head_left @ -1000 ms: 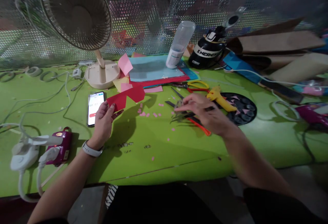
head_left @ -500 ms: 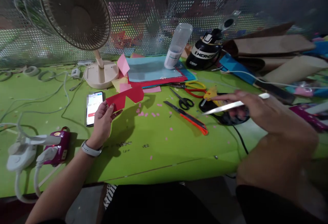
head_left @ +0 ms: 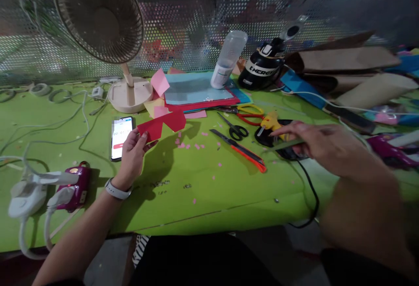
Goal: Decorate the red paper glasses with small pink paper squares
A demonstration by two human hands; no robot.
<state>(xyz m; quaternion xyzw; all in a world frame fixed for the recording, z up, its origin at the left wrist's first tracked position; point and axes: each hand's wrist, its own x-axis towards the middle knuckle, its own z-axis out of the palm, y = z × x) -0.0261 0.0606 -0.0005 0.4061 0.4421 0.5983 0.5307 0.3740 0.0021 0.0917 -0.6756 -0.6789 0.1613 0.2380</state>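
1. The left hand (head_left: 132, 157) pinches a folded piece of red paper (head_left: 162, 124) by its near left corner, thumb on top and fingers beneath; the sheet is lifted a little off the green table (head_left: 203, 190) and spreads away from the grip toward the far right.
2. A white watch (head_left: 116, 190) sits on that wrist, just behind the grip.
3. Just to the far left of the holding fingers a phone (head_left: 121, 137) lies flat, screen lit, its near edge partly covered by the hand.
4. Beyond the red paper lies a stack of blue, red and pink sheets (head_left: 199, 92), and to the left of that stack stands a desk fan (head_left: 101, 20) on its round base.
5. Small pink paper scraps (head_left: 190, 145) dot the table to the right of the left grip.
6. The right hand (head_left: 322, 144) is blurred; it is closed around a thin, flat, greenish strip (head_left: 284, 145) whose free end points left toward the other hand. What the strip is I cannot tell.
7. Directly under and behind that hand sits a dark round tray (head_left: 278, 140) with a yellow glue gun (head_left: 271, 123) resting at its far edge, close to the fingertips.
8. Left of the strip's tip lie an orange-and-black utility knife (head_left: 240, 150) and black scissors (head_left: 235, 130); red-and-yellow scissors (head_left: 247, 112) lie just beyond them.
9. Farther back stand a clear plastic bottle (head_left: 228, 59) and a black helmet (head_left: 263, 70).
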